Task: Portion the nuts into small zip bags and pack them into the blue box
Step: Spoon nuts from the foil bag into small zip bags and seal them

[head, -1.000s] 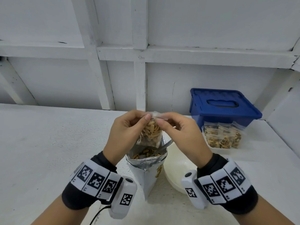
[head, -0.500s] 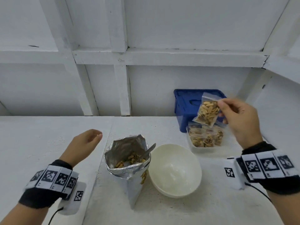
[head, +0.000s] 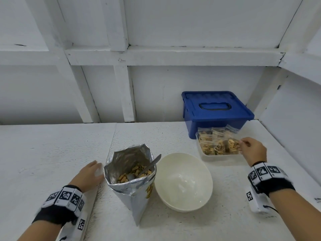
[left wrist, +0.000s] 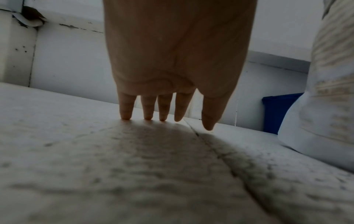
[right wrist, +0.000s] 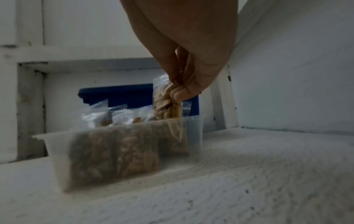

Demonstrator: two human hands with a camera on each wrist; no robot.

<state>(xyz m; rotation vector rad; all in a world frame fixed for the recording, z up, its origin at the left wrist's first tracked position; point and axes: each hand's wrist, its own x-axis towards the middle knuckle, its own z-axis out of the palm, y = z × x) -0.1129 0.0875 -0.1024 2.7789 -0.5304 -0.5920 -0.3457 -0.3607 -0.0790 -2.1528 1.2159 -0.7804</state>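
Now right hand (right wrist: 184, 50) pinching zip bag (right wrist: 165, 103) (over tub (right wrist: 57, 145))

No readable words, brands or numbers anywhere. Only signs: black-and-white square fiducial markers on the left wristband (head: 65, 197) and the right wristband (head: 264, 173), plus one marker each on the left wrist camera housing (head: 81, 224) and the right wrist camera housing (head: 249, 196). Foil nut bag (head: 133, 192) shows faint printed lines in the left wrist view, too blurred to read.
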